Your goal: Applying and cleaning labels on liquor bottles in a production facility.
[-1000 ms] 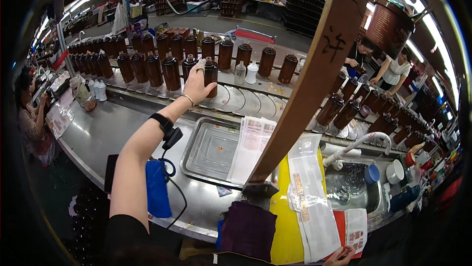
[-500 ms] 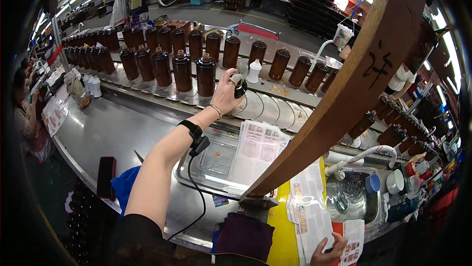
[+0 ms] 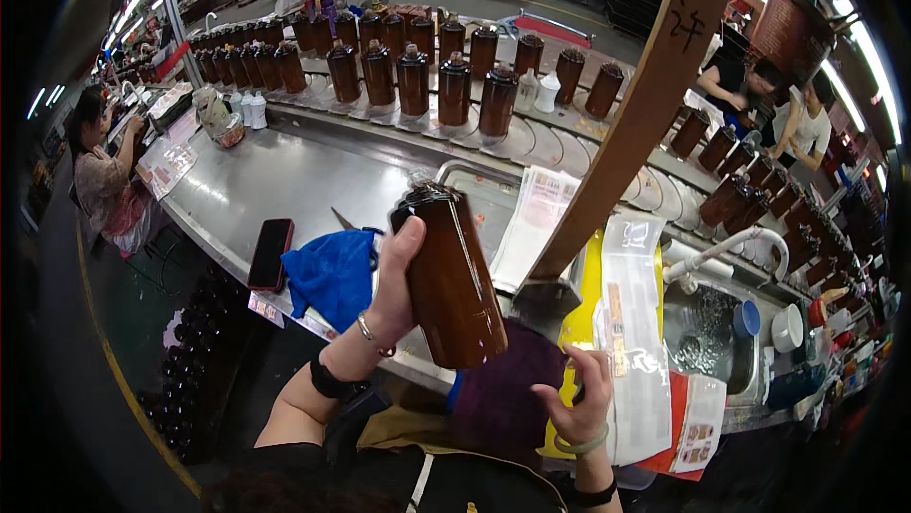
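Note:
My left hand (image 3: 397,278) is wrapped round a large brown glass bottle (image 3: 451,280), held tilted in front of me with its base toward my right side. The bottle's neck is hidden or blurred at the top. My right hand (image 3: 581,399) is open below and to the right of the bottle, thumb and fingers apart, with nothing in it. It hovers by the sheets of printed white labels (image 3: 636,333) lying over a yellow sheet (image 3: 585,304). A blue cloth (image 3: 332,271) lies next to my left wrist, and a dark purple cloth (image 3: 508,390) hangs over the near edge.
Brown bottles (image 3: 454,91) stand in rows along the conveyor (image 3: 560,148). A wooden post (image 3: 626,124) slants up at right, beside a sink (image 3: 712,371) with a curved tap (image 3: 735,247). A phone (image 3: 271,254) lies on the metal table (image 3: 275,171). Co-workers sit at left (image 3: 104,162) and far right (image 3: 735,86).
My left hand has come back from the conveyor with the brown bottle, now over the table's near edge. My right hand has risen off the labels. The view has shifted.

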A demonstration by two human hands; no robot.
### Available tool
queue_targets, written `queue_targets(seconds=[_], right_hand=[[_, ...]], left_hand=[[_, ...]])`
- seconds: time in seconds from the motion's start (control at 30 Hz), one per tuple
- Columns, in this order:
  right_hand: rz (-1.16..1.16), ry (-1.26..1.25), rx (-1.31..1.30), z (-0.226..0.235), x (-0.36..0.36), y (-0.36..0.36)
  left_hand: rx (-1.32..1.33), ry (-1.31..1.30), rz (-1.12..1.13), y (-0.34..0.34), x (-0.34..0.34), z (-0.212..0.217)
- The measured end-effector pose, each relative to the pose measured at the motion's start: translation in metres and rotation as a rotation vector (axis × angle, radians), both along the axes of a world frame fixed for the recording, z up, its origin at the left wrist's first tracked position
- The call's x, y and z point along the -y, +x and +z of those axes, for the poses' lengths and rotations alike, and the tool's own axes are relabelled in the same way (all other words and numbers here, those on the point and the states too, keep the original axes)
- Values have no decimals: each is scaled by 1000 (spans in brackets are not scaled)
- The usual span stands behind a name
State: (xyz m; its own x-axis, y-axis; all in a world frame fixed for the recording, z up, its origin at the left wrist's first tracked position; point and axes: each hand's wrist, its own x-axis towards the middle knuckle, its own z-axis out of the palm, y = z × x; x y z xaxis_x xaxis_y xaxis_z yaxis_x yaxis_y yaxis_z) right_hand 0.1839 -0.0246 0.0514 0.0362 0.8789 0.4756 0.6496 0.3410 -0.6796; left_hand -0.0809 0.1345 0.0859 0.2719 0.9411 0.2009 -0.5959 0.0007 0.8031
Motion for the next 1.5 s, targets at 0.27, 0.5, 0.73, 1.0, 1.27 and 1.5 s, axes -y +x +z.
queue_targets(seconds=[0.27, 0.5, 0.73, 1.0, 1.27, 1.5], right_hand=[[288, -159, -190, -2, 28, -42], [82, -190, -236, -9, 57, -35], [22, -173, -199, -14, 28, -22], [-43, -85, 12, -22, 39, -9], [-29, -268, -58, -53, 40, -8], [-63, -188, 135, -16, 43, -19]], left_hand=[[-170, -403, -300, 47, 91, -40], [-291, -433, -269, 86, 114, -48], [-265, -467, -332, 103, 75, -66], [-662, 49, -184, 79, 73, -86], [-541, -40, -212, 62, 90, -71], [-668, 131, -197, 76, 94, -73]])
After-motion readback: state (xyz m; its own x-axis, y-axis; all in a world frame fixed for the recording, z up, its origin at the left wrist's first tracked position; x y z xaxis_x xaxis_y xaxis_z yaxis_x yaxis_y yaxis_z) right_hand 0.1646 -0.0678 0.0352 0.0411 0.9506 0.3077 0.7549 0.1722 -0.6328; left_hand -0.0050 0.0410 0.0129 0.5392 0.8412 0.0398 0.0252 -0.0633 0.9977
